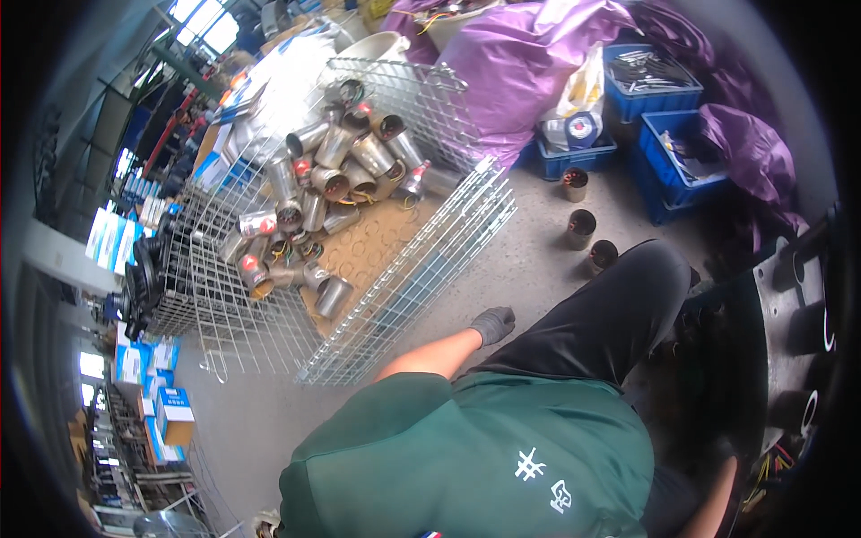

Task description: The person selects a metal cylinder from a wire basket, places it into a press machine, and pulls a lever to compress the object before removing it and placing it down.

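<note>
While my left hand (493,326) looks loosely curled and empty — can't tell about my right hand (716,451) — three metal cylinders (581,235) stand on the floor (534,251). Big heap (334,148) left in the wire cage (408,278), so I'd say early days.

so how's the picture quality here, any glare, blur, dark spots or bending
In the head view, glare washes out the pale covering beyond the wire basket; in the head view, the purple sheet has shiny highlights; also in the head view, the left hand is well lit, the right hand lost in shadow, and fisheye bending runs to a black rim.
</note>
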